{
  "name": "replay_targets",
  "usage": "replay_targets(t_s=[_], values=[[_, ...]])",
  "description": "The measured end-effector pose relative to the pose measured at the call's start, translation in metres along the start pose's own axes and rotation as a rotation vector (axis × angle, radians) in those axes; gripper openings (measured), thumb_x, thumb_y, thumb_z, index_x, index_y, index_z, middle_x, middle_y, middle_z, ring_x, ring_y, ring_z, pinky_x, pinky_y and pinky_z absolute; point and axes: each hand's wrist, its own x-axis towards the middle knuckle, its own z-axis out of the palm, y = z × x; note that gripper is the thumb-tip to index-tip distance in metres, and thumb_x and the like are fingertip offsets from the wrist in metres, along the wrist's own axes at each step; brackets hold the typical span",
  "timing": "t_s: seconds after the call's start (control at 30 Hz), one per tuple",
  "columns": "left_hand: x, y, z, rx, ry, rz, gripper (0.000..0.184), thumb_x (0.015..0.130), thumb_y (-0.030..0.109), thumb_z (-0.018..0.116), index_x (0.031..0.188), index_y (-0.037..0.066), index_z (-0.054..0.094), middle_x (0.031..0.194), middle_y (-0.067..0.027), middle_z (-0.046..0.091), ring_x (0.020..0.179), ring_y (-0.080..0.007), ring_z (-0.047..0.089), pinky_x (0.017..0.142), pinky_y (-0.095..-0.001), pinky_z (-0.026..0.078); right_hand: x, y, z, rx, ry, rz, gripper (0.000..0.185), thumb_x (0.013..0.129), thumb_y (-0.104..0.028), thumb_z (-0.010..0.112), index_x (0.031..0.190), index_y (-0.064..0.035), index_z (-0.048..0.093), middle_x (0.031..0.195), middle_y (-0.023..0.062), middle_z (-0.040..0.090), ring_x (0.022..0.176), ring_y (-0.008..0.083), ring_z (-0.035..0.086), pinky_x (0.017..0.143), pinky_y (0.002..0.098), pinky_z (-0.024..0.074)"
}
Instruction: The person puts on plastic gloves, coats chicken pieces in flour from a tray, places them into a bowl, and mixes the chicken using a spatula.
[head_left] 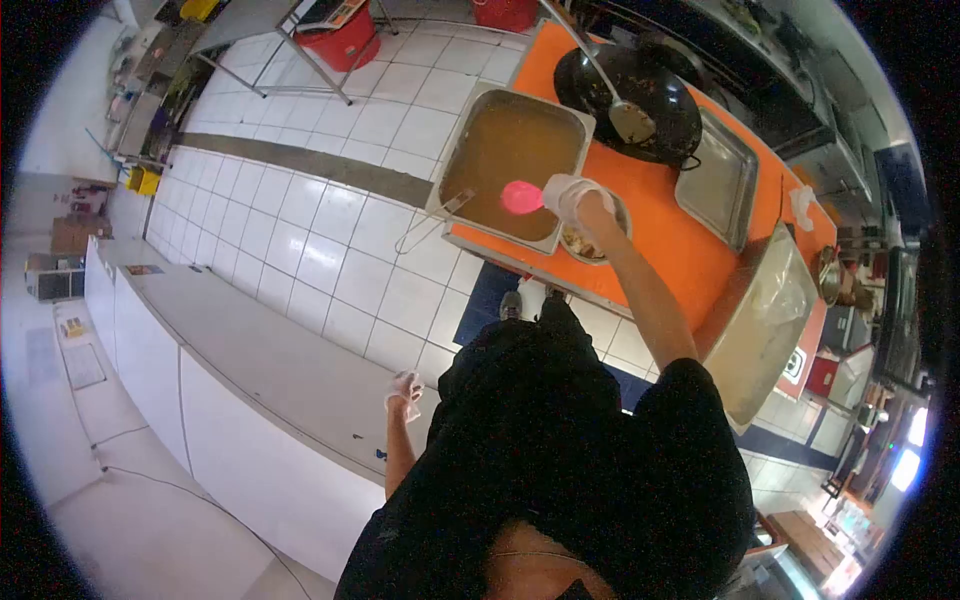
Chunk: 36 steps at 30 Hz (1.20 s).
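My right hand (582, 203), in a clear plastic glove, is closed round the handle of a pink ladle (522, 197). The ladle's bowl is over a deep metal pan (463, 130) of brown liquid. Just below this hand, partly hidden by it, sits a round bowl (585, 245) with pieces of food. My left hand (404, 390), also gloved, is held out to the left beside the long pale counter; its fingers are loosely bent and apart, with nothing visible in them.
An orange table (625, 262) bears a black wok (640, 135) with a metal spatula (630, 120), a rectangular metal tray (722, 185) and a large pale container (762, 335). A wire-handled skimmer (458, 202) rests over the pan's left edge. A red bucket (345, 45) stands on the tiled floor.
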Motion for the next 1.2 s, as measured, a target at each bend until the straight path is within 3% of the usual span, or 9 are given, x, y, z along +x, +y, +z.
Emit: replay_targets(t_s=[0.33, 0.43, 0.53, 0.63, 0.7, 0.83, 0.97, 1.07, 1.2], values=[[-0.003, -0.043, 0.006, 0.056, -0.012, 0.003, 0.033, 0.092, 0.025, 0.059, 0.122, 0.012, 0.055, 0.104, -0.0088, 0.062, 0.089, -0.0233, 0.065, 0.07, -0.034, 0.052, -0.03, 0.026, -0.021, 0.127, -0.2, -0.072, 0.02, 0.092, -0.02, 0.057, 0.102, -0.0044, 0.065, 0.094, 0.0064, 0.067, 0.08, 0.0203, 0.062, 0.072, 0.0292, 0.049], [-0.032, -0.01, 0.022, 0.083, -0.109, 0.061, 0.037, 0.092, 0.029, 0.06, 0.124, 0.013, 0.053, 0.107, -0.0084, 0.061, 0.089, -0.0237, 0.065, 0.076, -0.0368, 0.052, -0.056, 0.05, -0.011, 0.711, 0.131, -0.142, 0.034, 0.09, -0.028, 0.051, 0.099, 0.0008, 0.067, 0.088, 0.0142, 0.069, 0.074, 0.027, 0.065, 0.071, 0.0395, 0.0519], [-0.025, 0.019, 0.028, 0.026, 0.0, -0.087, 0.052, 0.091, 0.043, 0.061, 0.135, 0.017, 0.046, 0.122, -0.0072, 0.059, 0.111, -0.0241, 0.058, 0.096, -0.0652, 0.037, -0.085, 0.068, -0.03, 0.384, 0.142, -0.029, 0.031, 0.089, -0.025, 0.052, 0.096, 0.0013, 0.067, 0.089, 0.0155, 0.07, 0.077, 0.0288, 0.067, 0.071, 0.0387, 0.053], [-0.042, 0.086, 0.048, 0.122, 0.001, -0.214, 0.058, 0.09, 0.044, 0.062, 0.138, 0.018, 0.044, 0.125, -0.007, 0.059, 0.114, -0.024, 0.057, 0.096, -0.0653, 0.036, -0.097, 0.082, -0.036, 0.326, -0.098, 0.366, 0.03, 0.09, -0.023, 0.052, 0.097, 0.0001, 0.069, 0.092, 0.0164, 0.07, 0.083, 0.0299, 0.068, 0.076, 0.0399, 0.054], [-0.042, 0.117, 0.07, 0.122, -0.032, 0.1, 0.057, 0.091, 0.04, 0.065, 0.139, 0.018, 0.045, 0.121, -0.0082, 0.061, 0.105, -0.0228, 0.062, 0.091, -0.0503, 0.048, -0.089, 0.111, 0.0, -0.357, 0.054, 0.094, 0.023, 0.089, -0.02, 0.057, 0.085, -0.0031, 0.071, 0.077, 0.0119, 0.071, 0.087, 0.0223, 0.069, 0.077, 0.0359, 0.0535], [-0.055, 0.191, 0.148, 0.265, -0.442, 0.359, 0.061, 0.091, 0.034, 0.068, 0.139, 0.005, 0.043, 0.115, -0.0076, 0.065, 0.093, -0.0206, 0.066, 0.079, -0.031, 0.054, -0.078, 0.112, 0.026, -0.44, -0.12, 0.192, 0.029, 0.09, -0.026, 0.054, 0.093, -0.0024, 0.07, 0.088, 0.0157, 0.071, 0.093, 0.0295, 0.069, 0.08, 0.0404, 0.0539], [-0.027, 0.198, 0.257, 0.51, -0.846, 0.599, 0.08, 0.084, 0.042, 0.073, 0.143, 0.002, 0.038, 0.114, -0.0078, 0.065, 0.093, -0.0168, 0.064, 0.083, -0.0278, 0.052, -0.091, 0.074, 0.011, 0.129, 0.277, 0.437, 0.031, 0.094, -0.023, 0.047, 0.106, -0.0011, 0.065, 0.101, 0.0205, 0.069, 0.095, 0.0366, 0.067, 0.079, 0.0434, 0.0532], [-0.027, 0.191, 0.36, 0.809, -0.549, 0.91, 0.076, 0.082, 0.047, 0.072, 0.137, 0.001, 0.045, 0.114, -0.0082, 0.066, 0.095, -0.0166, 0.065, 0.085, -0.0274, 0.052, -0.067, 0.086, 0.058, 0.317, 0.23, 0.493, 0.038, 0.098, -0.028, 0.039, 0.111, -0.0008, 0.062, 0.107, 0.0223, 0.067, 0.102, 0.0378, 0.064, 0.084, 0.0444, 0.0511], [-0.033, 0.191, 0.435, -0.117, -0.914, 0.172, 0.036, 0.095, 0.034, 0.061, 0.117, 0.007, 0.053, 0.102, -0.0077, 0.063, 0.097, -0.0197, 0.061, 0.086, -0.0353, 0.05, -0.105, 0.052, 0.058, 0.036, -0.006, 0.345, 0.05, 0.102, -0.036, 0.028, 0.115, -0.0015, 0.061, 0.118, 0.0251, 0.062, 0.117, 0.0332, 0.058, 0.094, 0.043, 0.0469]])
